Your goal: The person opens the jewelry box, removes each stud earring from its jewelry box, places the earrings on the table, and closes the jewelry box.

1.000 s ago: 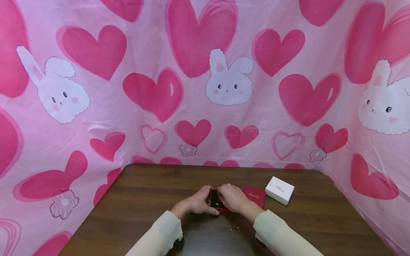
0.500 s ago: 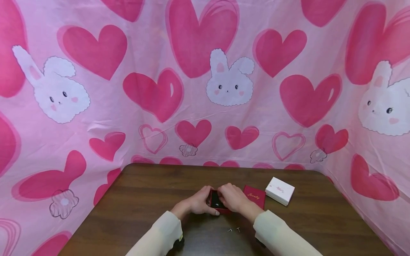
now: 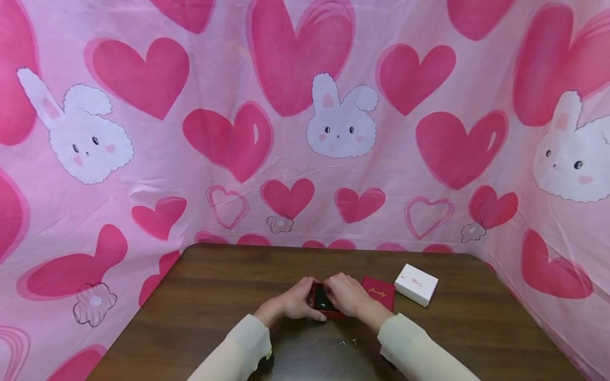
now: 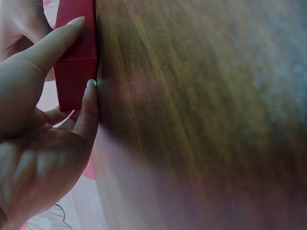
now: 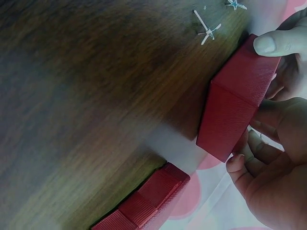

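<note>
My left hand (image 3: 301, 301) grips a small red jewelry box (image 5: 232, 105) from its left, thumb along the front wall and fingers around the side. Inside the box lies a black insert (image 3: 320, 294) bearing a tiny silver star-shaped earring (image 3: 323, 305). My right hand (image 3: 346, 294) bends over the box's right half, fingers curled down at the insert; their tips are hidden and I cannot tell whether they pinch anything. Two stud earrings lie on the table in front of the box: a left one (image 3: 341, 343) and a right one (image 3: 355, 342).
The red lid (image 3: 378, 292), lettered "Jewelry" in gold, lies right of the box, partly behind my right wrist. Farther right sits a white box (image 3: 416, 284) with pink script. Pink heart-and-rabbit cloth (image 3: 343, 169) surrounds the brown wooden table (image 3: 229, 275).
</note>
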Demonstrator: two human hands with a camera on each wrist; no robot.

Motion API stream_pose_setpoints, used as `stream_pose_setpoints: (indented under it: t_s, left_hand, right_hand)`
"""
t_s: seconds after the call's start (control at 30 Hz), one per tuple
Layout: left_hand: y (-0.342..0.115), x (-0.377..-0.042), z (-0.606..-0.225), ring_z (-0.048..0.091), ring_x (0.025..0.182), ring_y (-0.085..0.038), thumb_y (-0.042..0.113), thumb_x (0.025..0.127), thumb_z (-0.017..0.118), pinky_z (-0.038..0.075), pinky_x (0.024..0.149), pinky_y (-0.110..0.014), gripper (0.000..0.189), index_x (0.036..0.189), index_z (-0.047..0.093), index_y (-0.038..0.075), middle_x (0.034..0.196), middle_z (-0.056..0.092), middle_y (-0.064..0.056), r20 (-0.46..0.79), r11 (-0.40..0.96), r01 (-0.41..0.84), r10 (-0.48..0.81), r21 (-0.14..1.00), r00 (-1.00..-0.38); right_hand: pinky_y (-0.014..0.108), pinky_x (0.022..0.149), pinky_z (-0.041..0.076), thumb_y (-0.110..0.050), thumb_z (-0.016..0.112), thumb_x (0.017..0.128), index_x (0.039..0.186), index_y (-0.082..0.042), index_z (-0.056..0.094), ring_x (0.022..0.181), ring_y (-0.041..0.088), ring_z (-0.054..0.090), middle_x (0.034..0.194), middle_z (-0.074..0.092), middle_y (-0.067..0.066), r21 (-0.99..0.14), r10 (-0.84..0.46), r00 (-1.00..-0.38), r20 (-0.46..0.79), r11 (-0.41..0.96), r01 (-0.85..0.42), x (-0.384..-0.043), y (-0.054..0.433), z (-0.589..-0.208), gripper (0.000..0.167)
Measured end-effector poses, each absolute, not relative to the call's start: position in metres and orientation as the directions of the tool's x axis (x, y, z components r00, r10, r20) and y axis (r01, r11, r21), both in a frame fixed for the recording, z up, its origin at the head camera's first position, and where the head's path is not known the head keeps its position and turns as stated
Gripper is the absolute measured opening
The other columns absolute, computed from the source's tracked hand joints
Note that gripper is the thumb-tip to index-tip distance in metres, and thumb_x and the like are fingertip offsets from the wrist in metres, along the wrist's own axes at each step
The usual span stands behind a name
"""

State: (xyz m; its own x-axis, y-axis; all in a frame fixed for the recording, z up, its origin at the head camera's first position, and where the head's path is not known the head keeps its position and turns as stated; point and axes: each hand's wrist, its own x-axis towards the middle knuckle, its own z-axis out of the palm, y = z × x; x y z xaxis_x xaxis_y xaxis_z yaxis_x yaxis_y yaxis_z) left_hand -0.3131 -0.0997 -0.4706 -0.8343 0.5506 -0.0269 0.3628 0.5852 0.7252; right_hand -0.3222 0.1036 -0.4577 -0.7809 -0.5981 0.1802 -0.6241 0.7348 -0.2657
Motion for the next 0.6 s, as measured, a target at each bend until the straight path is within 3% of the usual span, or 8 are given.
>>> stream_pose_setpoints:
  t_s: [0.6]
  left_hand:
    - [-0.0999, -0.314, -0.4703, 0.052, 0.105, -0.017, 0.026, 0.08, 0.09, 0.048, 0.099, -0.039, 0.07, 0.131, 0.048, 0.005, 0.118, 0.052, -0.007, -0.028, 0.588, 0.366, 0.552, 0.721, -0.833]
  right_hand:
    - [0.03, 0.063, 0.054, -0.01, 0.075, 0.091, 0.088, -0.01, 0.076, 0.063, 0.01, 0.054, 0.075, 0.064, -0.006, -0.283, -0.598, -0.783, 0.171, 0.731, -0.62, -0.3199, 0.1061, -0.4509, 0.002]
